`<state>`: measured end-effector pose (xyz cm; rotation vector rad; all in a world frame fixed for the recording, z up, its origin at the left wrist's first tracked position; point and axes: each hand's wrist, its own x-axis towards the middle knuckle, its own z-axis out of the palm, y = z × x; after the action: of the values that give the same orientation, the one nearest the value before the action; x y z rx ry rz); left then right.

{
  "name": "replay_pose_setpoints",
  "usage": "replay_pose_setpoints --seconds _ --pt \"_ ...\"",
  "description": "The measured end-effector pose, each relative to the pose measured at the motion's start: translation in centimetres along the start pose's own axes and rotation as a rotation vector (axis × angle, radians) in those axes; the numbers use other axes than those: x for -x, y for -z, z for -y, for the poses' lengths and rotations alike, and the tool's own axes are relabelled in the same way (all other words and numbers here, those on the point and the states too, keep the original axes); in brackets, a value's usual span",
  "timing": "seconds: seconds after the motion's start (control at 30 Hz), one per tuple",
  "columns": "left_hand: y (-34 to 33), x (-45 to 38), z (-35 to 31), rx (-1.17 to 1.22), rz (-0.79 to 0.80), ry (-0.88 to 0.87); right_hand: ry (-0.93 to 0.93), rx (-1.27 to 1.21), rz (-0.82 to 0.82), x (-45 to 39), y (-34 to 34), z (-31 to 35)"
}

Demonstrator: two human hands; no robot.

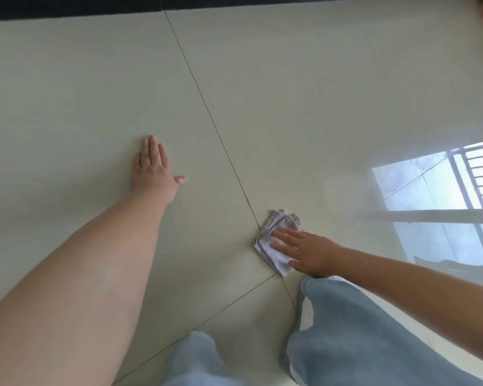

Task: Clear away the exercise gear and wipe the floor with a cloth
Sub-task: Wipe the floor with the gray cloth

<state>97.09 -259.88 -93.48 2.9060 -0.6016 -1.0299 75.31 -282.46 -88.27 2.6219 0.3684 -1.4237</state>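
Floor [262, 93]: glossy pale tile, thin dark grout lines, window reflection out past the right hand. Cloth [273, 240]: thin, pale grey-white, folded into a rough rectangle with crumpled edges, lying flat where the grout lines cross, just ahead of the light-blue trouser knees [360, 330]. Right hand [307, 250] reaches in from the right, palm down, fingers spread wide, pressing flat on the cloth, not gripping it. Left hand [152, 165], arm extended straight, rests flat on bare tile well apart from the cloth, fingers together, thumb out, holding nothing.
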Motion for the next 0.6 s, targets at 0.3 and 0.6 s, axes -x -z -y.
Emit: replay_pose_setpoints --seconds 0.3,0.6 --pt "1.1 0.1 -1.2 0.041 0.018 0.064 -0.248 -0.295 -0.198 -3.9 -0.8 -3.2" --pt "1.3 -2.6 -1.2 0.119 -0.059 0.139 -0.639 -0.674 -0.463 -15.0 10.8 -12.3"
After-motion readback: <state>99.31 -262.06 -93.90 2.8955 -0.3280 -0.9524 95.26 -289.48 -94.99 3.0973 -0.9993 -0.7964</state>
